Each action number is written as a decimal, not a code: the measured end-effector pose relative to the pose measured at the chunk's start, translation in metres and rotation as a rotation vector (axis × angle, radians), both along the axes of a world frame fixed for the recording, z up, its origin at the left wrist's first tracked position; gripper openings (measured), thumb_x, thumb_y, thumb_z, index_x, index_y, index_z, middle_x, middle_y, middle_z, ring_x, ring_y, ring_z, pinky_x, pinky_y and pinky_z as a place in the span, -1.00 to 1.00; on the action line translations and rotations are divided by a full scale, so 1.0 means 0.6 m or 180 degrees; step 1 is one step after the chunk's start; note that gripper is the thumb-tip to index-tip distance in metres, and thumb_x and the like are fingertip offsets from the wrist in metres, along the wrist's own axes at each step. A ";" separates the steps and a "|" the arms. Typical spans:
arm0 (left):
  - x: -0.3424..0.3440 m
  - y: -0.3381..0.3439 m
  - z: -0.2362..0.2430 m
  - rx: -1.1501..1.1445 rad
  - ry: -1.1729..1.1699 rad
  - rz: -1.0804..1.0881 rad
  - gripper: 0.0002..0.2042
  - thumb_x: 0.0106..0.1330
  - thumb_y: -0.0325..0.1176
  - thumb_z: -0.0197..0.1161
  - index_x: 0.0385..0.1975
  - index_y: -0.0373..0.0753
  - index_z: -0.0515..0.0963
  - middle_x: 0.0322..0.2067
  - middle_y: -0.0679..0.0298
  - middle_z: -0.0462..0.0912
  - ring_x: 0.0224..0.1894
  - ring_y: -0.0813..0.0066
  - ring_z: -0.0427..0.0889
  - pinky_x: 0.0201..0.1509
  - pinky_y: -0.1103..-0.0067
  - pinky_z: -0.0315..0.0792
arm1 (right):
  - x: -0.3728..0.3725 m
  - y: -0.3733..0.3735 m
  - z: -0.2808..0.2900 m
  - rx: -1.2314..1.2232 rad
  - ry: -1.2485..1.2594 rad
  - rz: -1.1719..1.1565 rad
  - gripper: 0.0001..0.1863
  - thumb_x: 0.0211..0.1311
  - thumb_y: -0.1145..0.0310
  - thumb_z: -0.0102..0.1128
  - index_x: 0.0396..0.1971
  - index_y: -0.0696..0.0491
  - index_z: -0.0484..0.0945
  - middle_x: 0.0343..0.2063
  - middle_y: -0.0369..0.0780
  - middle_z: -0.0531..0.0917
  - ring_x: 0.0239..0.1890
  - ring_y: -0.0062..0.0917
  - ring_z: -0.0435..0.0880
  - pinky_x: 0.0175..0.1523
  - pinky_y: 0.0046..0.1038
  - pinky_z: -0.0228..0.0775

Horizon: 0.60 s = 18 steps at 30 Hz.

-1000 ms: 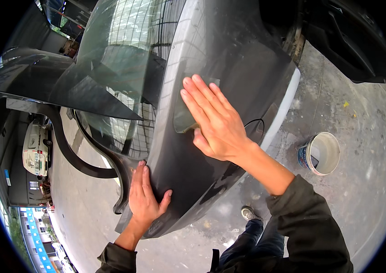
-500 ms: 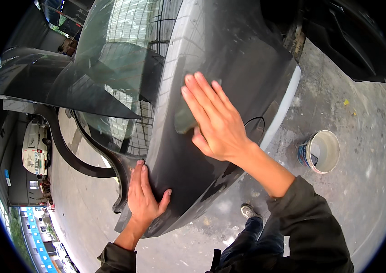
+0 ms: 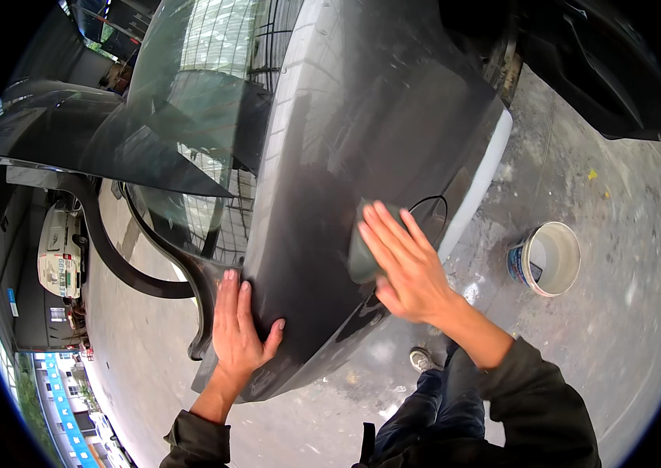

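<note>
A dark grey car body panel (image 3: pixel 377 117), with a paler strip along its left edge, fills the centre. My left hand (image 3: pixel 241 331) rests flat at its lower left edge, fingers pointing up and thumb apart, holding nothing. My right hand (image 3: pixel 412 277) lies over a thin grey-green pad (image 3: pixel 363 257) on the panel, fingers stretched across it and thumb at its lower edge. The hand is slightly blurred and hides much of the pad. It is beside a rounded outlined flap (image 3: pixel 433 209) in the panel.
Rear glass (image 3: pixel 190 125) lies left of the panel, with a curved black piece (image 3: pixel 128 277) below. A black part (image 3: pixel 595 86) stands at upper right. A white bucket (image 3: pixel 516 265) sits on the concrete floor (image 3: pixel 611 327) near my feet. A white van (image 3: pixel 59 249) stands far left.
My right hand and the pad have slid down and slightly right along the panel over the last half second. My left hand stays on the panel edge; the view has shifted slightly.
</note>
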State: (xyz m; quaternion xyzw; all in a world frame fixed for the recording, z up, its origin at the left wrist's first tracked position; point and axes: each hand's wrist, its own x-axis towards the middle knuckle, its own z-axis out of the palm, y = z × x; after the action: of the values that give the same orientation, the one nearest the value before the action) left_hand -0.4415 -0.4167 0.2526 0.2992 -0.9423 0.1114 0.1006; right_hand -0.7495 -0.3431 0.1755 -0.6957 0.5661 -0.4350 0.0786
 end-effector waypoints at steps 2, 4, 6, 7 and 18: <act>0.004 0.005 0.006 -0.0162 -0.0340 -0.0097 -0.27 0.35 -0.08 0.22 0.38 -0.47 0.22 0.39 -0.26 0.24 0.46 -0.24 0.20 0.51 0.03 0.10 | -0.026 0.053 -0.009 0.0292 -0.0355 0.0307 -0.25 0.00 0.42 0.06 0.33 0.26 0.38 0.40 0.00 0.37 0.49 -0.15 0.26 0.54 -0.07 0.04; -0.004 0.002 0.012 -0.0217 -0.0826 -0.0146 -0.32 0.37 -0.09 0.17 0.36 -0.46 0.26 0.41 -0.26 0.22 0.49 -0.23 0.15 0.54 -0.01 0.02 | -0.043 0.087 -0.021 0.0210 -0.1352 0.0522 -0.34 0.08 0.38 0.03 0.26 0.27 0.46 0.30 0.02 0.50 0.39 -0.11 0.42 0.46 -0.11 0.18; -0.068 0.013 0.029 -0.0061 -0.0978 0.0129 -0.31 0.36 -0.01 0.20 0.41 -0.28 0.31 0.46 0.02 0.24 0.53 0.07 0.17 0.57 0.06 -0.06 | -0.034 0.111 -0.020 0.0555 -0.2624 0.0442 -0.42 0.27 0.25 -0.13 0.12 0.38 0.53 0.18 0.09 0.59 0.28 -0.13 0.55 0.41 -0.20 0.25; -0.114 0.005 0.045 0.0045 -0.1043 0.0141 -0.29 0.35 0.01 0.20 0.42 -0.27 0.29 0.48 0.06 0.23 0.54 0.13 0.14 0.58 0.10 -0.09 | -0.025 0.121 -0.022 0.0859 -0.3299 0.0378 -0.43 0.27 0.25 -0.10 0.10 0.38 0.53 0.16 0.10 0.60 0.24 -0.15 0.57 0.39 -0.21 0.28; -0.277 -0.049 0.041 -0.0210 -0.0671 0.0060 -0.27 0.31 -0.06 0.28 0.42 -0.34 0.30 0.49 0.03 0.19 0.56 0.09 0.09 0.57 0.17 -0.03 | -0.040 0.130 -0.045 0.1825 -0.6049 0.0219 -0.62 0.30 0.42 0.12 0.05 0.28 0.56 -0.09 -0.19 0.70 -0.01 -0.53 0.62 0.17 -0.45 0.37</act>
State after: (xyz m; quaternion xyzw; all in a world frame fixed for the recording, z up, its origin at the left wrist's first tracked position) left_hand -0.6079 -0.4460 0.2770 0.2912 -0.9406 0.1741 0.0097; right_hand -0.7736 -0.2650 0.1485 -0.0287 0.3312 -0.6560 0.6776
